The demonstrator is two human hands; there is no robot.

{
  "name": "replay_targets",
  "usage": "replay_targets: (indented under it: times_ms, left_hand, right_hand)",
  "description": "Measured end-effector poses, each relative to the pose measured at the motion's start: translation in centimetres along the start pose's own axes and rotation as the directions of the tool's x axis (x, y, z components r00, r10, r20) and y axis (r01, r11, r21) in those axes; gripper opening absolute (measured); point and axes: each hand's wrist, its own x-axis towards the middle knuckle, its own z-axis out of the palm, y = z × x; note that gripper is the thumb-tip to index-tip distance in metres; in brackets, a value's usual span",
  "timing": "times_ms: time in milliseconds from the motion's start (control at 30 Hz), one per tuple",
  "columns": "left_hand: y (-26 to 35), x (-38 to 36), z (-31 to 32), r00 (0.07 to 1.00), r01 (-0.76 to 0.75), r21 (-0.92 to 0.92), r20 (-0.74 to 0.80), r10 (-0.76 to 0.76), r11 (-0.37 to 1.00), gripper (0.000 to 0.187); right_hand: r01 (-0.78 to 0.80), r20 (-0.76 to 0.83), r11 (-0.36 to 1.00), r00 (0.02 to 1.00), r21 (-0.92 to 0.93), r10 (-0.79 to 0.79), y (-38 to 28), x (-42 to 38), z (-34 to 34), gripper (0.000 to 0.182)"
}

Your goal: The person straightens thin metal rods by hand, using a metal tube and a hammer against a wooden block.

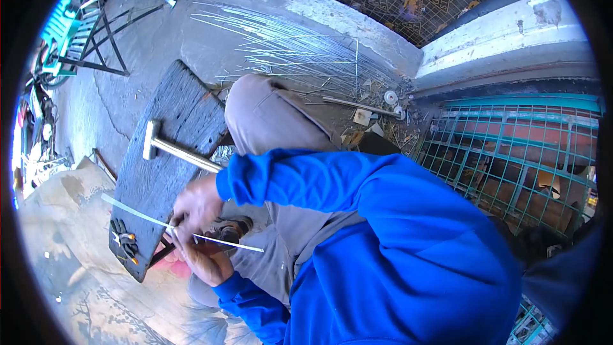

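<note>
A thin pale strip (137, 212) runs across the lower part of a dark wooden board (169, 115) and past both hands. My left hand (203, 260) is closed round the strip near its middle. Close above it, my right hand (198, 206) is blurred, with its fingers bent at the same part of the strip; whether they pinch it is unclear. A metal hammer (182, 153) lies on the board, its head to the left and its handle end hidden by my right sleeve. Pliers with dark, orange-tipped handles (124, 243) rest at the board's lower left corner.
Many thin metal rods (287, 41) lie on the floor beyond the board. A metal bar (361, 106) and scraps are to their right. A teal wire grille (511, 153) stands at the right, a slatted metal frame (89, 0) at the upper left. A printed sheet (76, 268) covers the lower left floor.
</note>
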Motion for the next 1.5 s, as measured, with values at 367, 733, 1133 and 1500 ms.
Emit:
replay_targets:
  times_ms: [367, 733, 1133, 1500]
  left_hand:
    - [3.9, 3.1, 6.5, 0.966, -0.252, 0.551, 0.192, 0.173, 0.796, 0.045]
    - [-1.2, 12.3, 7.5, 0.831, -0.548, 0.836, 0.541, 0.129, 0.025, 0.072]
    - [-5.5, 14.4, 8.8, 0.899, -0.430, 0.897, 0.414, 0.143, 0.104, 0.067]
    - [-5.5, 14.0, 9.5, 0.908, -0.413, 0.903, 0.399, 0.130, 0.114, 0.064]
  right_hand:
    - [0.137, -0.811, 0.962, 0.518, -0.237, -0.274, -5.5, -5.3, -11.6, 0.026]
    - [-0.849, -0.958, 0.472, -0.122, 0.236, 0.260, 18.2, -37.6, -15.6, 0.028]
    - [-0.979, -0.972, 0.203, 0.039, 0.009, 0.230, 22.7, -43.8, -21.9, 0.026]
    - [-0.948, -0.896, -0.120, 0.230, -0.294, 0.380, 25.1, -34.5, -32.1, 0.035]
